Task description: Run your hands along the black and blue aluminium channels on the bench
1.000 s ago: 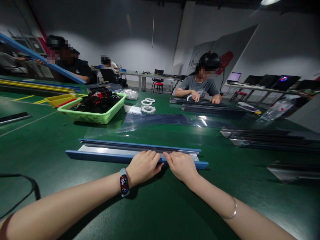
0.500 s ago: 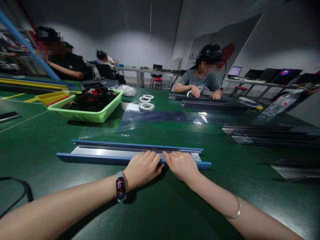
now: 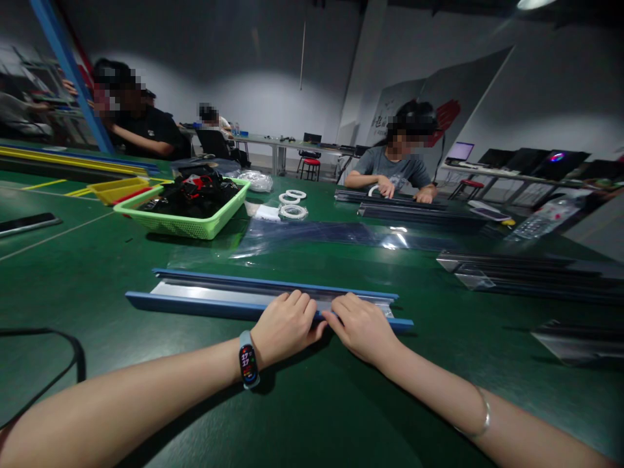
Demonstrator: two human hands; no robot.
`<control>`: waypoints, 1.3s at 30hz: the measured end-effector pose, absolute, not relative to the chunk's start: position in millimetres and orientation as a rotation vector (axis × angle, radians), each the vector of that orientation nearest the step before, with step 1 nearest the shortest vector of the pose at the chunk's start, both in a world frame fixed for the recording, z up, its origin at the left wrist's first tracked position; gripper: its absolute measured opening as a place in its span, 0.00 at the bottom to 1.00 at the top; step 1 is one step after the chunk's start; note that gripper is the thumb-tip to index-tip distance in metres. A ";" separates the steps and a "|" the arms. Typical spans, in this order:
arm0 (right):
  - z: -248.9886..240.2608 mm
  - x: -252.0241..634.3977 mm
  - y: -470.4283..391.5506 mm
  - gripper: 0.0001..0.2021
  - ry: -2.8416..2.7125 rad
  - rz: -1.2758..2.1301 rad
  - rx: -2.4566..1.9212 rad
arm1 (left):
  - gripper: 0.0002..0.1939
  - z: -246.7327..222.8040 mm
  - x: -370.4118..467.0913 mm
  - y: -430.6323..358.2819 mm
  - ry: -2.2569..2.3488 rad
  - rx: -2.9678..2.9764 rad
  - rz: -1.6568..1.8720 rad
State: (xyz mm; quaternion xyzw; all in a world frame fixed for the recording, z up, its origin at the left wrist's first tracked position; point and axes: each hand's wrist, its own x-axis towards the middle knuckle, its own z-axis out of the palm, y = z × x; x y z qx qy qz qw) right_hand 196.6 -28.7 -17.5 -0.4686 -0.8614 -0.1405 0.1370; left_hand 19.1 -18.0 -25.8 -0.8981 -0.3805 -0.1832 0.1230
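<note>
A blue metal profile [image 3: 195, 305], a channel with a silvery inner face, lies lengthwise on the green table [image 3: 312, 416]. My left hand [image 3: 287, 325] is closed over its near rim, right of the middle, with fingers curled inside and the thumb along the front. Close beside it, my right hand [image 3: 363, 325] grips the same rim nearer the right end. The two thumbs almost meet. My fingertips are hidden inside the channel, so I cannot tell whether something small is pinched there.
Beyond the profile lies clear plastic film [image 3: 312, 234]. A green basket [image 3: 214, 224] of dark parts stands at the back left, near white tape rolls [image 3: 292, 211]. Dark profiles [image 3: 517, 273] lie at the right, below a plastic bottle [image 3: 548, 218]. A co-worker [image 3: 397, 162] handles profiles across the table.
The view has tilted up and shifted slightly, so the scene sits a little lower and farther right. Both hands remain on the profile's near rim, their fingers moving only slightly.
</note>
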 end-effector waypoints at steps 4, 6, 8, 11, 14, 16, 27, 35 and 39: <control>-25.1 199.1 -28.2 0.17 -2.437 -0.370 -1.361 | 0.13 -26.8 20.2 -15.9 -1.128 -2.620 -0.561; -27.5 199.9 -27.6 0.17 -2.397 -0.345 -1.386 | 0.14 -28.3 20.9 -14.5 -1.142 -2.627 -0.565; -28.8 200.8 -27.2 0.17 -2.375 -0.315 -1.407 | 0.15 -29.6 21.5 -13.4 -1.155 -2.639 -0.562; -30.0 202.3 -26.7 0.18 -2.354 -0.290 -1.427 | 0.15 -30.9 21.8 -12.4 -1.165 -2.655 -0.577; -31.5 203.1 -26.4 0.18 -2.336 -0.294 -1.445 | 0.15 -32.0 21.8 -11.9 -1.161 -2.665 -0.608; -32.4 203.1 -26.2 0.18 -2.333 -0.295 -1.446 | 0.15 -32.8 21.8 -11.5 -1.160 -2.665 -0.617; -29.9 201.7 -24.0 0.19 -2.387 -0.265 -1.468 | 0.17 -31.9 25.0 -9.9 -1.184 -2.662 -0.579; -21.8 204.3 -28.9 0.17 -2.400 -0.309 -1.397 | 0.17 -34.8 22.0 -8.6 -1.106 -2.621 -0.607; -19.6 207.6 -31.8 0.19 -2.366 -0.404 -1.415 | 0.21 -35.8 18.1 -8.1 -1.080 -2.604 -0.621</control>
